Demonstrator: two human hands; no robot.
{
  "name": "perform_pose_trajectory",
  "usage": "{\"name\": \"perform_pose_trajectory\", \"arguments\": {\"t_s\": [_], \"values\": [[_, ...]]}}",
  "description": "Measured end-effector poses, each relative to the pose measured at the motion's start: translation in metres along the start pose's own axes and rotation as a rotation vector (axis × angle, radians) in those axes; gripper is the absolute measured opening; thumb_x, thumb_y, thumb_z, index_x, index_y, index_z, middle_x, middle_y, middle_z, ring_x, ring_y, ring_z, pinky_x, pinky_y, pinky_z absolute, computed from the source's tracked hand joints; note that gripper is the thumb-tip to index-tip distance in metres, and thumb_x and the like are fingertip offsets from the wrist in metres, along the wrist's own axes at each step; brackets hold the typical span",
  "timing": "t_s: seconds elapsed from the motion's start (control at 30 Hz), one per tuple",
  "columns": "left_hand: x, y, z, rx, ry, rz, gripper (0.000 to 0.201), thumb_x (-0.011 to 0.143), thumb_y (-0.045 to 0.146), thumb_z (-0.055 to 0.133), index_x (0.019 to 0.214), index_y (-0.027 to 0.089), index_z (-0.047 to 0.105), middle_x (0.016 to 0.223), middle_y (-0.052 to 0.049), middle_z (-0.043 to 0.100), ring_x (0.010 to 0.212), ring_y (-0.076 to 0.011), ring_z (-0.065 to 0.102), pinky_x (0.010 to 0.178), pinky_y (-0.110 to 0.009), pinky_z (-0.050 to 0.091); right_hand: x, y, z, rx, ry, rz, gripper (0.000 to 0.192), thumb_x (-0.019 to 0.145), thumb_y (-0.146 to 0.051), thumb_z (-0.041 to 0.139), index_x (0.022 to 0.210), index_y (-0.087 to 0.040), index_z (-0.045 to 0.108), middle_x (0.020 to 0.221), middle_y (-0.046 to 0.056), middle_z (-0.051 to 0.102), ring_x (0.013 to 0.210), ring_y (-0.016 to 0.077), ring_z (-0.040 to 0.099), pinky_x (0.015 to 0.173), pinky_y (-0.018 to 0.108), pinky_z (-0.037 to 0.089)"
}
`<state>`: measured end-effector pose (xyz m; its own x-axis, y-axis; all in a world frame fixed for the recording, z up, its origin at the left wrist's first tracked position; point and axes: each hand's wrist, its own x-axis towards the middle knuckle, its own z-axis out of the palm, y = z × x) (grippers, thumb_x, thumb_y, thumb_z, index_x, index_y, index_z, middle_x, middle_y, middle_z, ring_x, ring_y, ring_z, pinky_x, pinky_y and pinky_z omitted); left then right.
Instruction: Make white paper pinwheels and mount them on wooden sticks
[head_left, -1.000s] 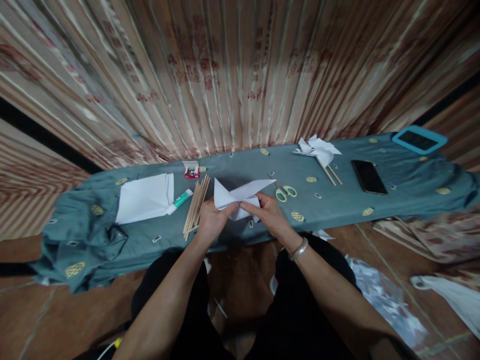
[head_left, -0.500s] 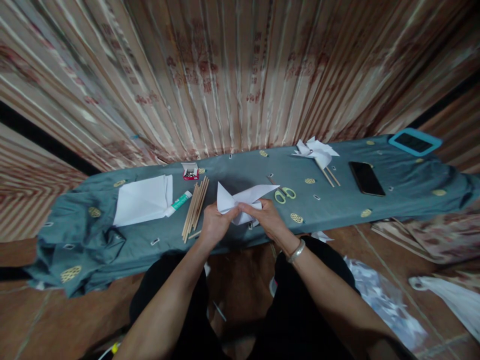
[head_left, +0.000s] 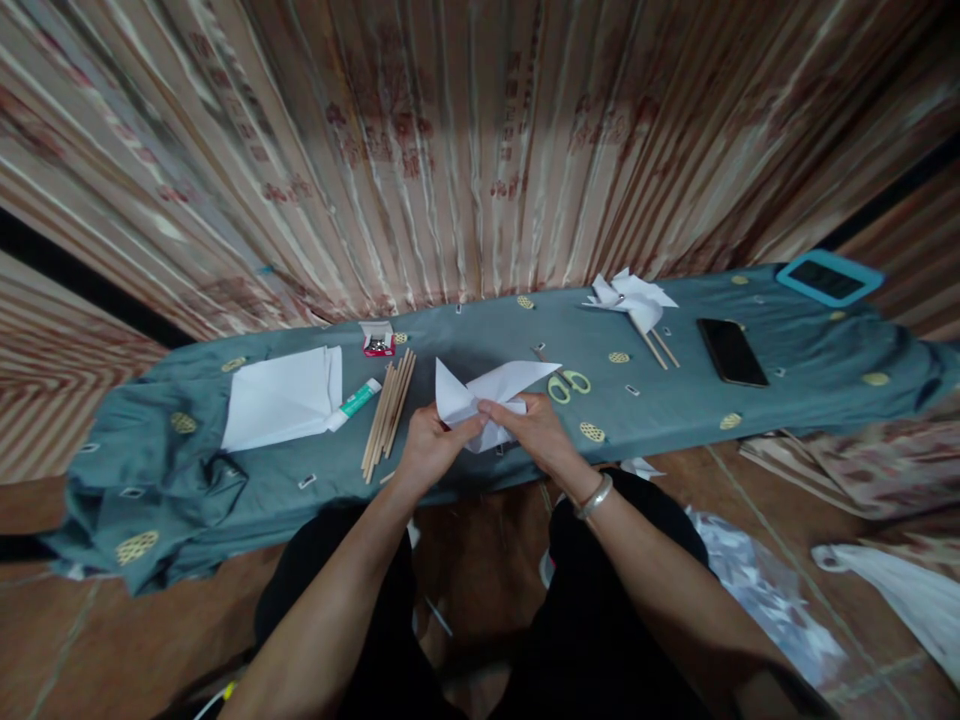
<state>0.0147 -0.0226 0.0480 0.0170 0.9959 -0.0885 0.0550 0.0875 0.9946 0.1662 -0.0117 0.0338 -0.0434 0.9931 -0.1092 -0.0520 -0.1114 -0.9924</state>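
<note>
I see a white folded paper piece (head_left: pixel 487 395) held just above the near edge of the long table, in front of the body. It is thin, matte sheet with sharp creases: one pointed flap stands up on the left, a longer triangular wing runs out to the right, and smaller folded layers bunch beneath.

My left hand (head_left: pixel 427 455) pinches the paper's lower left part, thumb and forefinger closed on it. My right hand (head_left: pixel 536 435), with a metal bangle (head_left: pixel 596 497) at the wrist, grips the centre, fingers curled narrow over the folds; how many layers it holds I cannot tell, since the fingers cover them.

The table wears a grey-green cloth (head_left: pixel 675 400), soft and rumpled, dotted with yellow ovals. On it lie a bundle of slim wooden sticks (head_left: pixel 388 412), a small glue tube (head_left: pixel 352 403), a stack of flat white paper (head_left: pixel 281 397), yellow-handled scissors (head_left: pixel 568 383), a finished paper pinwheel (head_left: pixel 631 292) on a stick, and a dark phone (head_left: pixel 731 351).
</note>
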Motion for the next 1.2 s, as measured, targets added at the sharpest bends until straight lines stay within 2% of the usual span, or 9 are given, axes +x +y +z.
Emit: {"name": "perform_pose_trajectory", "arguments": {"t_s": [0.1, 0.27, 0.43, 0.6, 0.8, 1.0, 1.2], "values": [[-0.001, -0.003, 0.001, 0.020, 0.039, -0.012, 0.040, 0.049, 0.045, 0.085, 0.070, 0.012, 0.075, 0.070, -0.006, 0.074, 0.065, -0.0207, 0.068, 0.062, -0.029, 0.054, -0.001, 0.002, -0.001, -0.017, -0.020, -0.028, 0.034, 0.062, -0.051, 0.079, 0.062, -0.017, 0.071, 0.061, 0.001, 0.068, 0.055, 0.0121, 0.055, 0.052, 0.025, 0.041], [0.001, -0.010, 0.004, 0.040, 0.085, 0.003, 0.039, 0.054, 0.043, 0.084, 0.076, 0.012, 0.076, 0.076, -0.007, 0.076, 0.068, -0.0208, 0.069, 0.065, -0.029, 0.054, -0.002, 0.003, -0.003, -0.014, -0.039, -0.036, 0.033, 0.065, -0.051, 0.078, 0.067, -0.018, 0.074, 0.064, 0.001, 0.069, 0.057, 0.0128, 0.057, 0.056, 0.026, 0.044], [0.003, -0.007, 0.007, 0.044, 0.105, -0.001, 0.038, 0.053, 0.041, 0.085, 0.076, 0.012, 0.076, 0.077, -0.007, 0.076, 0.067, -0.0202, 0.069, 0.064, -0.029, 0.054, -0.003, 0.001, -0.004, -0.013, -0.029, -0.058, 0.032, 0.068, -0.050, 0.076, 0.070, -0.018, 0.075, 0.066, 0.002, 0.069, 0.062, 0.0145, 0.058, 0.060, 0.027, 0.047], [0.003, -0.002, 0.011, 0.032, 0.119, -0.013, 0.034, 0.052, 0.039, 0.085, 0.071, 0.013, 0.075, 0.073, -0.006, 0.076, 0.065, -0.0194, 0.068, 0.063, -0.029, 0.054, -0.004, 0.000, -0.005, -0.040, -0.028, -0.048, 0.033, 0.070, -0.050, 0.073, 0.061, -0.019, 0.071, 0.054, 0.000, 0.061, 0.064, 0.0167, 0.058, 0.058, 0.027, 0.045], [0.005, -0.003, 0.013, 0.033, 0.139, -0.009, 0.036, 0.052, 0.039, 0.085, 0.074, 0.012, 0.076, 0.074, -0.006, 0.076, 0.066, -0.0192, 0.068, 0.064, -0.028, 0.053, -0.002, 0.001, -0.006, -0.009, -0.018, -0.065, 0.031, 0.070, -0.049, 0.074, 0.068, -0.019, 0.074, 0.060, 0.001, 0.065, 0.063, 0.0151, 0.057, 0.057, 0.027, 0.045], [0.006, -0.003, 0.014, 0.032, 0.154, -0.007, 0.038, 0.051, 0.040, 0.085, 0.074, 0.012, 0.075, 0.073, -0.006, 0.075, 0.066, -0.0193, 0.068, 0.063, -0.028, 0.053, -0.002, 0.003, -0.004, -0.046, 0.017, -0.072, 0.037, 0.071, -0.053, 0.072, 0.059, -0.018, 0.068, 0.056, 0.000, 0.060, 0.061, 0.0146, 0.055, 0.055, 0.026, 0.042], [0.009, -0.006, 0.016, 0.005, 0.177, -0.018, 0.039, 0.050, 0.040, 0.084, 0.075, 0.012, 0.075, 0.073, -0.006, 0.074, 0.065, -0.0181, 0.066, 0.062, -0.027, 0.053, -0.001, 0.003, -0.001, -0.034, 0.061, -0.063, 0.037, 0.071, -0.052, 0.072, 0.059, -0.017, 0.067, 0.054, -0.001, 0.058, 0.053, 0.0113, 0.048, 0.050, 0.025, 0.038]]}}
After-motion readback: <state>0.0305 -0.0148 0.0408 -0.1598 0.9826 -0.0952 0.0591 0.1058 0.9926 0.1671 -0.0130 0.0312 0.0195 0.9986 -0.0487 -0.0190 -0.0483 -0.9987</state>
